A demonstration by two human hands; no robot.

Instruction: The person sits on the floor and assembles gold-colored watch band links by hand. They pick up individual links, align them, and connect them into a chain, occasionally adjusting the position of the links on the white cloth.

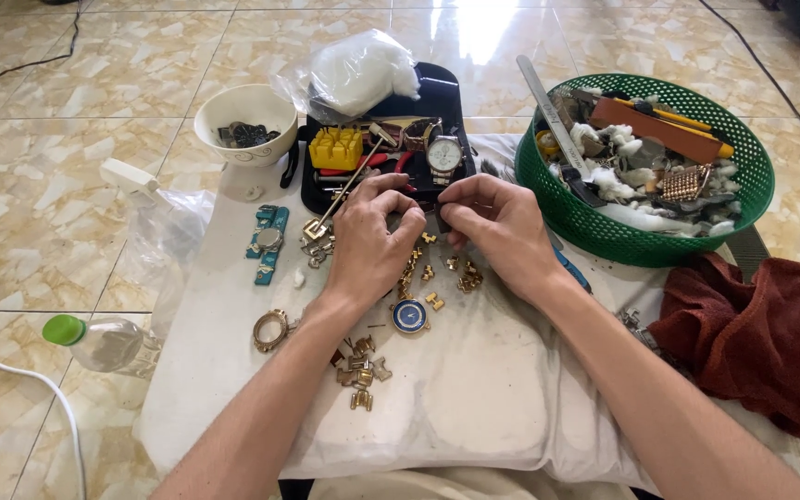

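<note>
Both hands meet over the middle of a white cloth [474,389] spread on a low table. The left hand [370,243] and the right hand [502,231] pinch a small dark part [432,215] between their fingertips, fingers curled tight around it; the part is mostly hidden, so its kind cannot be told. It sits just in front of a black tray [442,93].

Under the hands lie loose gold links [432,273], and below them a blue dial [410,316] rests on the cloth. More gold links [360,368] lie in a heap near the left forearm, with a gold watch case [270,331] just to their left. A teal tool [268,243] lies further left.

On the tray stand a yellow block [336,148] and a silver wristwatch [443,156], with a plastic bag [358,72] of white stuff behind. A white bowl [244,118] holding dark parts stands left of the tray. A green basket [604,227] full of tools and tufts sits to the right, a metal file [548,111] leaning over its rim. A dark red towel [756,338] lies at the right edge. On the tiled floor to the left lies a clear bottle [104,343] with a green cap.
</note>
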